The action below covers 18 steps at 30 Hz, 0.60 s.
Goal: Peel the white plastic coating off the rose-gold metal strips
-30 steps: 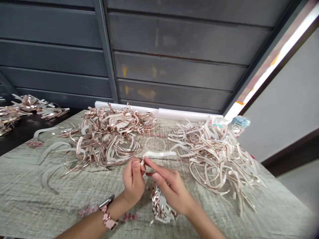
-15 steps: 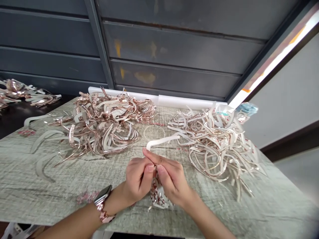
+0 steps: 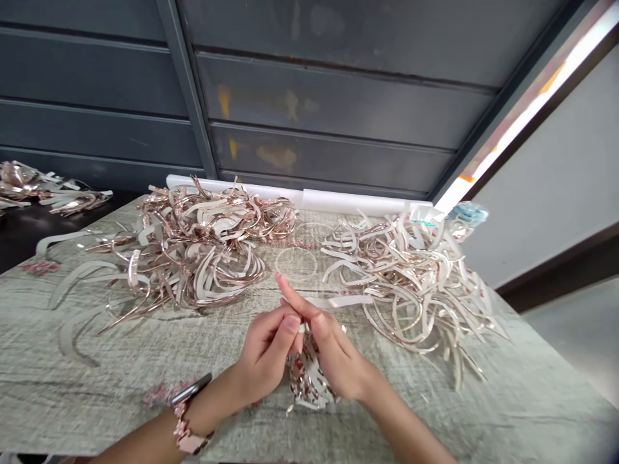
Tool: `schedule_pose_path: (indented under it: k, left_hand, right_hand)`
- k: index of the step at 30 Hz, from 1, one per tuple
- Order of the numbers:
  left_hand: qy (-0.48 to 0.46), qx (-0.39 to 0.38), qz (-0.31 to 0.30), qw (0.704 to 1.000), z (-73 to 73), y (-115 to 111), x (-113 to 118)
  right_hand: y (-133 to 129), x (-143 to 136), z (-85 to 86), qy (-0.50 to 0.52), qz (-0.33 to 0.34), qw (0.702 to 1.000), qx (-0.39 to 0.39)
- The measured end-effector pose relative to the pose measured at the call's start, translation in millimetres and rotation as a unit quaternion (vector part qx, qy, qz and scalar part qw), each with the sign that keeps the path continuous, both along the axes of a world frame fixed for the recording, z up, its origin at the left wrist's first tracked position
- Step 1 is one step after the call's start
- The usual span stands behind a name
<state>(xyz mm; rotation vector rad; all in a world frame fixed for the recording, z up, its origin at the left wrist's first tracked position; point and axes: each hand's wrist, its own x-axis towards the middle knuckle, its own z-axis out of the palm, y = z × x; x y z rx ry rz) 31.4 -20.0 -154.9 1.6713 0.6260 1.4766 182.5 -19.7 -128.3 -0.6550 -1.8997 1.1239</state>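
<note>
My left hand and my right hand meet at the front middle of the table, thumbs close together. Both are closed on the top of a small bundle of foil strips, shiny rose-gold and white, whose cut ends hang down between my wrists. A white strip leaves my fingers and reaches right toward the pile there. My right index finger points up and away, stretched along the top. What exactly is pinched between the fingertips is partly hidden. A watch with a rose-gold band is on my left wrist.
Tangled rose-gold and white strips form a left pile and a right pile on the wood-patterned table. Behind them lies a long white roll. More strips are on a dark surface at far left. A bluish plastic bag sits at back right.
My right index finger has lifted and straightened. The white strip's free end has swung down and to the right. My left wrist has turned, and the view has shifted slightly.
</note>
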Motion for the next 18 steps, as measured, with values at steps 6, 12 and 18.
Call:
schedule_pose_path:
  k: [6,12,18]
  left_hand:
    - [-0.006,-0.036,-0.029,0.999,-1.1,-0.4,-1.2]
    - [0.051,0.003,-0.019,0.998,2.2,3.2,-1.1]
    - [0.048,0.007,0.037,0.998,-1.3,8.2,-0.8]
  right_hand:
    - [-0.5,0.9,-3.0,0.011,0.006,1.0,0.018]
    - [-2.6,-2.0,1.0,0.026,-0.078,0.995,-0.062]
    - [0.7,-2.7,3.7,0.103,-0.167,0.965,-0.175]
